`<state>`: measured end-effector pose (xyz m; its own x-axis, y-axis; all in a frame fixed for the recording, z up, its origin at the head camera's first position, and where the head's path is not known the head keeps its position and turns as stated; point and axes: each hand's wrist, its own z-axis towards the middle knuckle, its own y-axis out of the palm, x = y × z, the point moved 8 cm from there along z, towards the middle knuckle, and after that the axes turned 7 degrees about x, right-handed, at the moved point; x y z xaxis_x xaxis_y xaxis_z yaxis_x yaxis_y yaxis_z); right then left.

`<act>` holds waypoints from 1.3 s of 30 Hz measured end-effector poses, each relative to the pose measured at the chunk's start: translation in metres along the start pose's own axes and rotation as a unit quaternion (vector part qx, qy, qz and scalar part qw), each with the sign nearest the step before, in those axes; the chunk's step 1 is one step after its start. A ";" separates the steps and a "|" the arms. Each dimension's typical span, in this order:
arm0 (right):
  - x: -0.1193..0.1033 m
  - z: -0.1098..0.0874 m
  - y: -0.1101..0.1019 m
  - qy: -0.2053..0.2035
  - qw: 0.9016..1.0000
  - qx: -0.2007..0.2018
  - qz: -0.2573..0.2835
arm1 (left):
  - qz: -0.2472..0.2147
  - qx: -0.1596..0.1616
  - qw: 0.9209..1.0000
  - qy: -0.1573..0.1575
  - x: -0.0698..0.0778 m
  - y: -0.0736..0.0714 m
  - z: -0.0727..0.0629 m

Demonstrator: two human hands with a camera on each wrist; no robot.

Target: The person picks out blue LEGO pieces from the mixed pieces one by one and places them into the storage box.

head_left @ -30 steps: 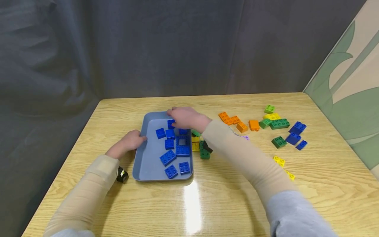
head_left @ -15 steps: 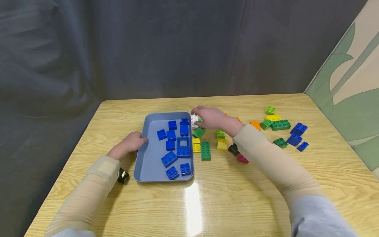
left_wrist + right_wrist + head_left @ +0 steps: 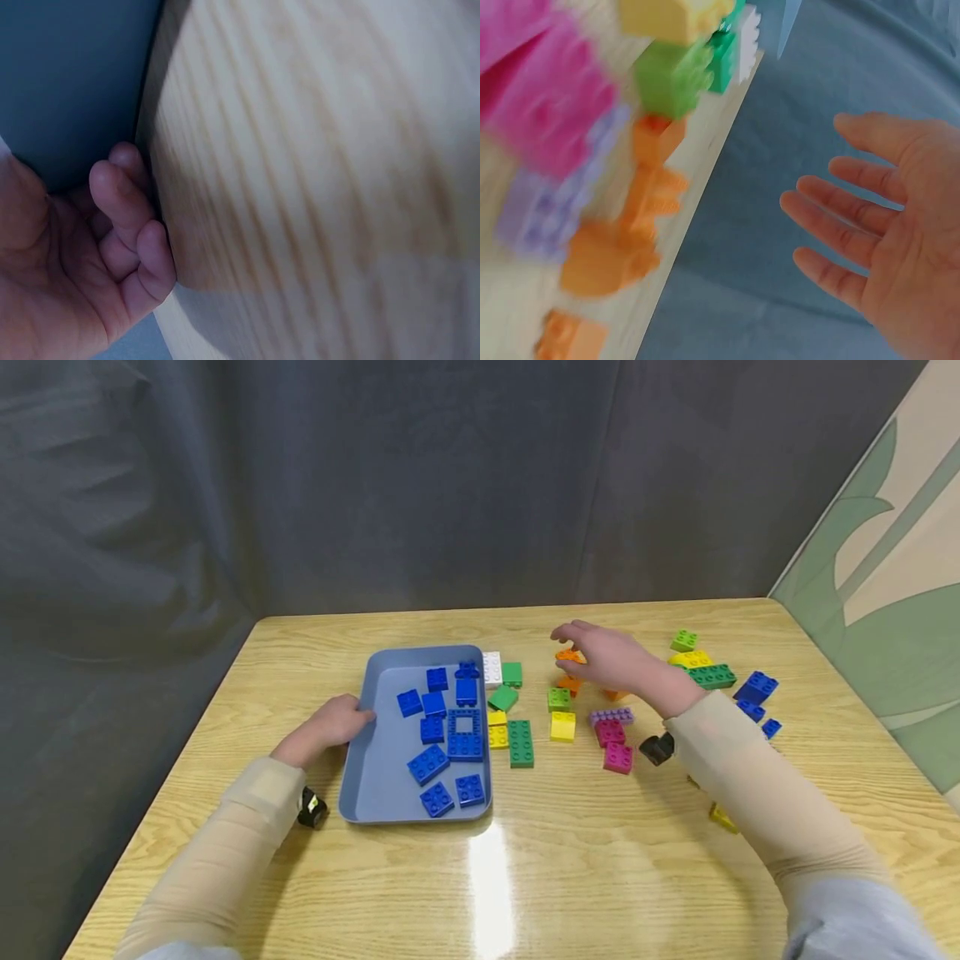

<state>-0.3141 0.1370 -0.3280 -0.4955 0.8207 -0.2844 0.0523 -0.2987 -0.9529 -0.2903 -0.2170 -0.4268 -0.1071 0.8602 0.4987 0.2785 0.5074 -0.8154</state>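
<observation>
A blue-grey tray (image 3: 382, 785) on the table holds several blue toy bricks (image 3: 428, 763), mostly along its right half. My left hand (image 3: 335, 721) grips the tray's left rim, thumb over the edge; in the left wrist view its curled fingers (image 3: 124, 195) lie against the outer side. To the right of the tray, my right hand (image 3: 611, 658) hovers over orange bricks (image 3: 568, 685) with fingers spread and holding nothing. The right wrist view shows its palm bare, with the orange bricks below on the table. Part of the orange group is hidden under the hand.
Beside the tray's right wall lie a white brick (image 3: 492, 669), a long green brick (image 3: 521, 744) and yellow bricks (image 3: 498, 737). Magenta bricks (image 3: 618, 758) and a purple brick (image 3: 611, 716) lie nearer. Blue bricks (image 3: 757, 687) and green bricks (image 3: 712, 676) sit far right, partly behind the right arm.
My right hand has moved right, from above the tray's far right corner to over the orange bricks. A dark blue piece now shows in that corner. The left hand has stayed on the rim.
</observation>
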 end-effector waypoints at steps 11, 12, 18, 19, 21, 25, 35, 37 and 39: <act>0.058 -0.057 -0.013 0.061 0.998 0.012 -0.015 | 0.009 0.002 1.000 0.007 0.000 0.000 0.002; 0.064 -0.062 -0.014 0.069 0.997 0.012 -0.017 | 0.009 0.002 1.000 0.007 0.000 0.000 0.002; 0.098 -0.090 -0.031 0.103 0.994 0.041 -0.023 | 0.005 0.001 1.000 0.006 0.000 0.000 0.001; 0.104 -0.095 -0.035 0.111 0.992 0.048 -0.023 | 0.004 0.000 1.000 0.005 0.000 -0.001 0.001; 0.115 -0.102 -0.042 0.124 0.990 0.064 -0.025 | 0.004 0.000 1.000 0.004 0.000 -0.001 0.000; 0.138 -0.114 -0.052 0.153 0.984 0.086 -0.021 | 0.006 -0.001 1.000 0.000 0.000 -0.003 0.000; 0.177 -0.133 -0.046 0.205 0.977 0.043 -0.022 | 0.011 0.003 1.000 -0.006 -0.002 -0.003 0.001; 0.182 -0.136 -0.044 0.213 0.976 0.032 -0.025 | 0.009 0.002 1.000 -0.005 -0.002 -0.003 0.002; 0.187 -0.138 -0.042 0.223 0.974 0.021 -0.022 | 0.009 0.002 1.000 -0.001 -0.002 -0.002 0.002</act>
<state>-0.2890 0.3701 -0.3558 -0.0702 0.9605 -0.2694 -0.0001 -0.2701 -0.9628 -0.2928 -0.2201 -0.4265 -0.1043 0.8695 0.4828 0.2774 0.4916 -0.8255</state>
